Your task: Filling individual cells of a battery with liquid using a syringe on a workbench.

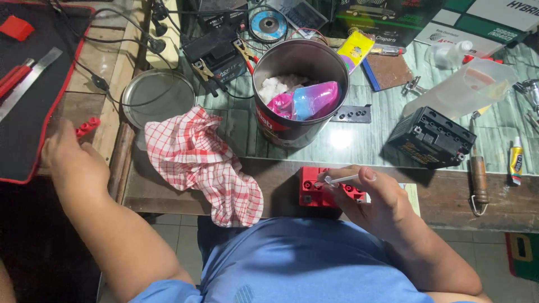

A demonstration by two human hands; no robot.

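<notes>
- Left hand (70, 160): rests at the edge of a black mat with red trim (33, 95), fingers curled beside a small red plastic piece (87, 127); whether it grips the piece cannot be told.
- Red-and-white checked cloth (205, 165): crumpled, draped over the front edge of the tabletop (359, 143), just below a round metal lid (158, 98).
- Metal can (300, 92): upright at centre, open (white wadding and a pink-and-blue bag lie inside).
- Red battery case (314, 188): at the front edge of the tabletop, touching the right hand.
- Right hand (373, 199): fingers and thumb pinch a thin white stick (339, 180), held level across the case's top.
- Black battery (431, 137): further right, tilted, beside a clear plastic jug (463, 87).
</notes>
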